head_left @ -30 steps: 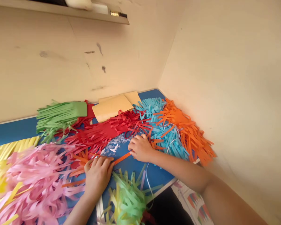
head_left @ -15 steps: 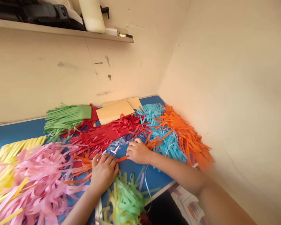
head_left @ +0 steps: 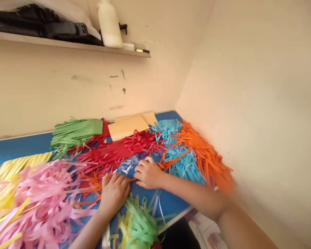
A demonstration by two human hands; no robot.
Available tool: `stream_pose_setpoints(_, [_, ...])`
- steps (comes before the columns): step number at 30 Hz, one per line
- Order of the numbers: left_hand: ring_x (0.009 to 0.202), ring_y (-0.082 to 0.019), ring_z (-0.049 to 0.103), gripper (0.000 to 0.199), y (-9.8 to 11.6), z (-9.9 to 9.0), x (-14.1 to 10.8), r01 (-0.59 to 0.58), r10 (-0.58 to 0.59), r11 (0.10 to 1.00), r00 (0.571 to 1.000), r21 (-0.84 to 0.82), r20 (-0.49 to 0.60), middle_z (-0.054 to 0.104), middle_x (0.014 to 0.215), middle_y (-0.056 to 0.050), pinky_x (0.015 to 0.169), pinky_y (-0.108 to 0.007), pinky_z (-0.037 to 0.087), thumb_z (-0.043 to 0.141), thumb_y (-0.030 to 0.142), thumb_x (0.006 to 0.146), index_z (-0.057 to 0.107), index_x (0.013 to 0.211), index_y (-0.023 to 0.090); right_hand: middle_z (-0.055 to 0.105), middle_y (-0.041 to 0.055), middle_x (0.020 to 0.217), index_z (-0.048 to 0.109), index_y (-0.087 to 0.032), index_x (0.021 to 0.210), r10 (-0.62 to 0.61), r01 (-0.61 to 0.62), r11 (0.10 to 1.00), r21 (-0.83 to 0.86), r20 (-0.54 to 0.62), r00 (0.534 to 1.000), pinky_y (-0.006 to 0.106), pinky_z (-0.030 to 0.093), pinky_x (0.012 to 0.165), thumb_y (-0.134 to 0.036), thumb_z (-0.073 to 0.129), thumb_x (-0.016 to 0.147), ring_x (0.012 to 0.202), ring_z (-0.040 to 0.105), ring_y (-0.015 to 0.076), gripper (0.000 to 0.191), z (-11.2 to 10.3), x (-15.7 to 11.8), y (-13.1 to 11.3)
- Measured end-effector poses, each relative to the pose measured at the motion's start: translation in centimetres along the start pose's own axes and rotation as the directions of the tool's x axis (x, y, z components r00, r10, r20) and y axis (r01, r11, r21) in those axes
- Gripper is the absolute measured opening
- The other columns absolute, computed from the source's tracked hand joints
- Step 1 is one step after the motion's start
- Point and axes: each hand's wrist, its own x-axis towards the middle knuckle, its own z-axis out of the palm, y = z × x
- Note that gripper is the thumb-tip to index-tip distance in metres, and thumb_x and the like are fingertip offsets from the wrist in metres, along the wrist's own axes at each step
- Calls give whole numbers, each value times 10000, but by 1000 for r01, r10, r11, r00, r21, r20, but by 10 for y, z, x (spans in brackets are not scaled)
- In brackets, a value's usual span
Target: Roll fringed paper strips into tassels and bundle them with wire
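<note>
My left hand (head_left: 115,192) is closed on one side of an orange paper fringe (head_left: 133,179), low over the blue table. My right hand (head_left: 148,175) pinches the same piece just to the right, so a short narrow stretch shows between them. Its orange strips (head_left: 94,183) spread out left of my left hand, and more orange strips (head_left: 171,162) fan out past my right fingers. Small pale paper scraps (head_left: 128,164) lie just beyond my hands. Nearer to me is a green and yellow fringe bundle (head_left: 142,221). My fingertips are partly hidden.
Red fringe (head_left: 114,150), light blue fringe (head_left: 186,162), orange fringe (head_left: 207,152), green fringe (head_left: 77,131), pink fringe (head_left: 49,197) and yellow fringe (head_left: 26,162) cover much of the blue table (head_left: 20,143). Tan paper sheets (head_left: 129,126) lie by the wall. A shelf (head_left: 67,45) holds a white bottle (head_left: 110,26).
My right hand has moved left toward my left hand, shortening the visible orange stretch between them. The camera view has tilted up slightly.
</note>
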Motion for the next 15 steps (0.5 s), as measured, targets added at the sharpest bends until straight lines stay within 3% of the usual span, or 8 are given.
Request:
stream_pose_setpoints(4, [870, -219, 633, 214, -6, 0, -13, 2, -2, 1000, 1000, -17, 1, 740, 877, -8, 926, -448, 310, 522, 235, 927, 721, 866, 284, 701, 20, 915, 672, -202, 873, -20, 18, 1000, -22, -61, 998, 420, 274, 880, -214, 483, 1005, 931, 515, 190, 231, 14, -11, -5])
stream_pose_setpoints(8, [857, -222, 642, 265, -22, 3, -32, 33, -34, 995, 999, -98, -4, 747, 859, -12, 845, -413, 354, 487, 288, 946, 748, 900, 303, 723, -16, 936, 728, -260, 877, 131, -119, 983, 138, -74, 989, 396, 244, 839, -311, 579, 981, 927, 527, 169, 188, 20, -32, 13])
stream_pose_setpoints(11, [821, -211, 654, 312, -31, 8, -42, 147, -142, 965, 989, -215, 39, 749, 845, -6, 785, -378, 392, 482, 414, 945, 755, 835, 312, 722, -25, 932, 759, -290, 835, 262, -261, 929, 263, 33, 964, 373, 245, 830, -362, 680, 916, 920, 537, 161, 133, 16, -37, 24])
stream_pose_setpoints(15, [820, -223, 666, 381, -30, 9, -41, 233, -221, 951, 972, -203, 80, 748, 830, -15, 789, -377, 406, 492, 533, 917, 740, 767, 286, 714, -18, 916, 757, -249, 794, 384, -430, 838, 336, 197, 902, 340, 275, 814, -381, 741, 855, 917, 545, 161, 146, 7, -29, 26])
